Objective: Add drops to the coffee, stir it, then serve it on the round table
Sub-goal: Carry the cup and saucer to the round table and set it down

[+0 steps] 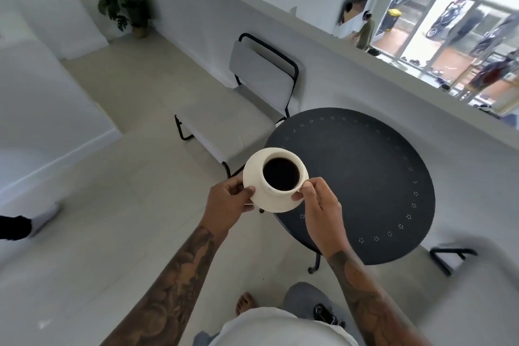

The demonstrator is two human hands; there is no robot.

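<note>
A cream cup (281, 174) full of black coffee stands on a cream saucer (254, 168). I carry both in the air over the near left edge of the round black table (365, 177). My left hand (227, 202) grips the saucer's left rim, thumb on top. My right hand (320, 205) pinches the saucer's right rim beside the cup, thumb and fingertips on it. The table top has a ring of small perforated patterns.
A grey chair (252, 93) with a black frame stands left of the table against a low white wall. Another black-framed chair (455, 258) is at the right. A potted plant (127, 3) stands in the far corner. Another person's foot (42, 219) is at the left edge.
</note>
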